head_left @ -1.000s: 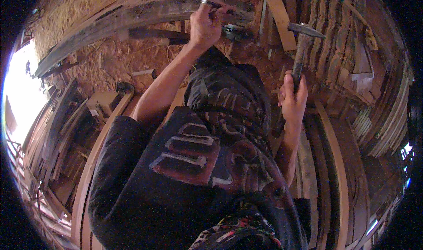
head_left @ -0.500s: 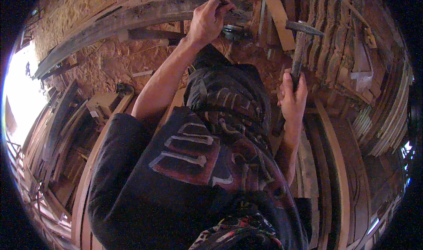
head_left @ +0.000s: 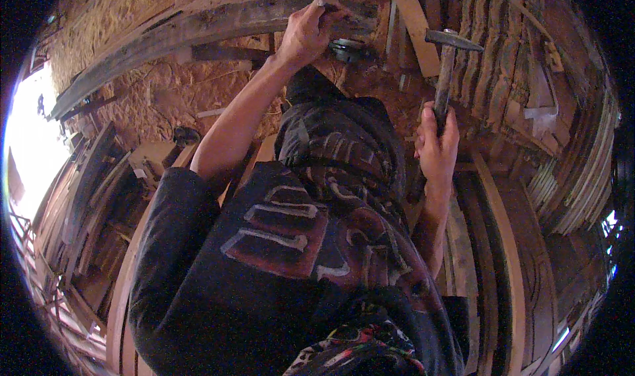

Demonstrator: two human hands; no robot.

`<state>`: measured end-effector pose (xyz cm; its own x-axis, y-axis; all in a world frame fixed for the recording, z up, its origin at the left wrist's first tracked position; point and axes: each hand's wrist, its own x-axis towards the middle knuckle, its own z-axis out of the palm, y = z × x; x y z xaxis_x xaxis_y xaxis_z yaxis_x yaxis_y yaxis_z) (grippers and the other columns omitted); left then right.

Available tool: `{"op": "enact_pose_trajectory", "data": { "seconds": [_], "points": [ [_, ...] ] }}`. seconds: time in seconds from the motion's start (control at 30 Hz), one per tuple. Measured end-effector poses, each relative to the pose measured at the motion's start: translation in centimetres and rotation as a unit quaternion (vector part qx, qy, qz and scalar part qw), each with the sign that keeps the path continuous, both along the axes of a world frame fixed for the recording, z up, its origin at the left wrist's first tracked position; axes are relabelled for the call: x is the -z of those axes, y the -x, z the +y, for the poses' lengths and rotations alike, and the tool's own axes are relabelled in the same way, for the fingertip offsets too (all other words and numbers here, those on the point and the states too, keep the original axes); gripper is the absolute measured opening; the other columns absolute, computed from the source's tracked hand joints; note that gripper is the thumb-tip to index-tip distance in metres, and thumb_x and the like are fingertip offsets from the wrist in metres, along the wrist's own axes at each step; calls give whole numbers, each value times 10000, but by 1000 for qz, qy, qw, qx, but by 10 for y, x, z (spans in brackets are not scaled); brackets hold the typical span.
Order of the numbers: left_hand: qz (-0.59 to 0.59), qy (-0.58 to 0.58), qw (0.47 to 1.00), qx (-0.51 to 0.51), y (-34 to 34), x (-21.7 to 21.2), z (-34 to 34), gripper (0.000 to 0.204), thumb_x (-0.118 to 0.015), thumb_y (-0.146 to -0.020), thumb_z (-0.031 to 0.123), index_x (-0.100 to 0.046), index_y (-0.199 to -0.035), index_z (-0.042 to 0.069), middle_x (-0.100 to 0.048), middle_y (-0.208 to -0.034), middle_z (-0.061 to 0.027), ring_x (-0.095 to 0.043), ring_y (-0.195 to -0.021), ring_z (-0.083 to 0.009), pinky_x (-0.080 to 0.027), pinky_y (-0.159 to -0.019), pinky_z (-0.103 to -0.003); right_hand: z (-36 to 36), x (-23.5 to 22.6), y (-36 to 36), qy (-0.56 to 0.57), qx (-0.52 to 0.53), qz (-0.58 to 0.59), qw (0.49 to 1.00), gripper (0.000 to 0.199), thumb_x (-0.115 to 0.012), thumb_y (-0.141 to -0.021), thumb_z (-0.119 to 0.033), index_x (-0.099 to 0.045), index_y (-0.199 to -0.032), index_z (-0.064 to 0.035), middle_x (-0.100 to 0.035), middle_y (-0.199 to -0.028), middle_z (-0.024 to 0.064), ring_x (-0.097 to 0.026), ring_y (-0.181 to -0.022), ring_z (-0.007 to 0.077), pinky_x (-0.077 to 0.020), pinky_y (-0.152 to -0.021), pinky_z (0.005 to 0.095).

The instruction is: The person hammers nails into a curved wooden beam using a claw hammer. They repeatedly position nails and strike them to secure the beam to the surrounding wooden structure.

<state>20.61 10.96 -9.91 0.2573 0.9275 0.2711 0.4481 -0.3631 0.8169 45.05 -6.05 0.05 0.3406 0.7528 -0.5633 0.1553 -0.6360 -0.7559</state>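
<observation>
My right hand (head_left: pixel 438 141) is closed round the handle of a hammer (head_left: pixel 446 78), which stands head up with its dark metal head crosswise at the top. Further off to the left, my left hand (head_left: pixel 305 35) rests over a long, weathered wooden beam (head_left: pixel 198 26). Its fingers are bent and pressed together near the beam's right part; whatever they pinch is too small and dim to make out. The hammer head is apart from the beam. Just below the beam's right part, beside my left hand, lies a dark round object (head_left: pixel 350 49).
A pale board (head_left: pixel 413 25) slants between the beam and the hammer. Wavy-edged stacked pieces (head_left: pixel 489 65) fill the right back. Long timbers lie on both sides of me, such as a plank (head_left: pixel 499 224) at the right. A small wooden box (head_left: pixel 155 156) sits left, near bright daylight.
My left hand has shifted slightly left along the beam, its fingers still together. The hammer in my right hand has moved a little to the left, staying raised.
</observation>
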Motion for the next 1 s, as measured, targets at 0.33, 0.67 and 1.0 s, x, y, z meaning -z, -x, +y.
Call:
{"op": "enact_pose_trajectory", "data": {
  "seconds": [0.33, 0.67, 1.0],
  "points": [
    [63, 52, 996, -35, -6, 0, 9, 185, -661, -930, 168, -626, -1094, 89, -714, -914, -167, -701, -847, -390, -548, -694, -438, 1, -5, 0, 2, -7, 10, 1000, 246, -592, -1001, -258, -604, -1113, -38, -575, -735, -13, -482, -572, 72, -390, -494, 260],
    [12, 29, 999, 20, -5, -4, 5, 237, -658, -838, -1, -583, -1059, 39, -695, -932, -180, -667, -927, -408, -548, -744, -452, 1, -6, 0, -4, -29, -9, 1000, 242, -586, -999, -251, -603, -1102, -33, -574, -756, -5, -480, -586, 89, -411, -521, 276],
    [-28, 55, 992, 114, 2, 39, -7, 303, -678, -823, 13, -652, -1124, 41, -715, -1037, -130, -696, -950, -347, -576, -812, -398, 22, -32, 9, -105, -250, -208, 940, 327, -579, -996, -293, -586, -1161, -11, -673, -994, 227, -669, -856, 422, -523, -685, 436]
  ]
}}
